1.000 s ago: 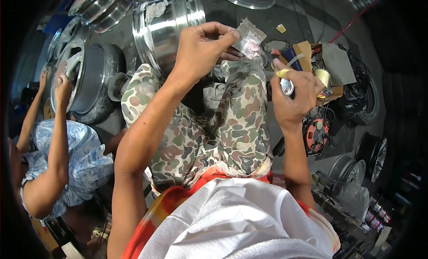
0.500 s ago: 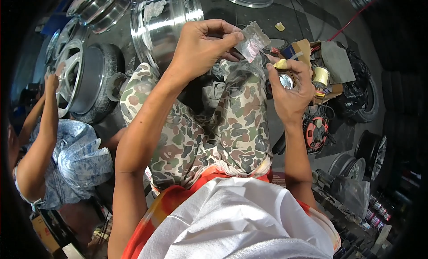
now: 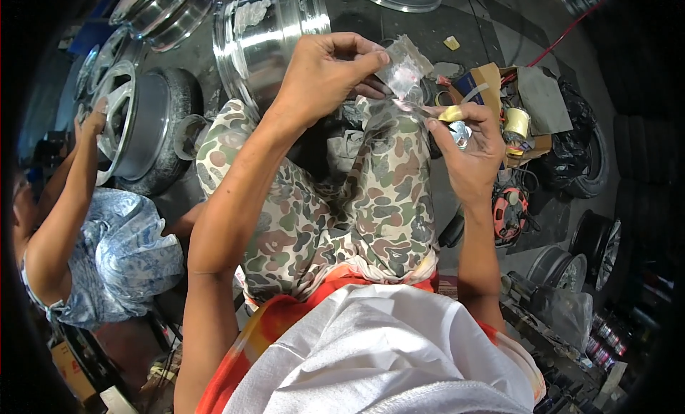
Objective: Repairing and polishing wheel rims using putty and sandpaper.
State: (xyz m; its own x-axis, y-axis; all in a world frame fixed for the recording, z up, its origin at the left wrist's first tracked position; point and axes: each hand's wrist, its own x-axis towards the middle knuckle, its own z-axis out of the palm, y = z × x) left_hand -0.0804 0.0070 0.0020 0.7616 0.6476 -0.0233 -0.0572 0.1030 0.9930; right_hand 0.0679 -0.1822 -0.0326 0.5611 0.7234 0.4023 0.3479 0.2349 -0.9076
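Observation:
My left hand (image 3: 332, 75) pinches the edge of a small clear plastic sheet (image 3: 416, 52) smeared with pinkish-white paste (image 3: 405, 77). It is held up above my knees. Close by on the right, my right hand (image 3: 472, 146) is closed round a small yellow piece (image 3: 451, 114) and a thin flat strip like a scraper, whose end reaches to the paste. A shiny silver round thing (image 3: 460, 134) shows between my thumb and fingers; whether I hold it or it lies behind, I cannot tell. A large polished wheel rim (image 3: 267, 39) stands just beyond my left hand.
An open cardboard box (image 3: 492, 82) with a yellow roll (image 3: 516, 121) stands at the right, near a red cable reel (image 3: 510, 206). On the left, a co-worker's hand (image 3: 93, 118) touches a wheel with a tyre (image 3: 171, 104). A yellow scrap (image 3: 451, 43) lies on the floor.
My right hand has tilted, and the strip's end now meets the paste at the plastic sheet's lower edge. My left hand keeps its hold. The co-worker's hand has moved slightly right along the wheel.

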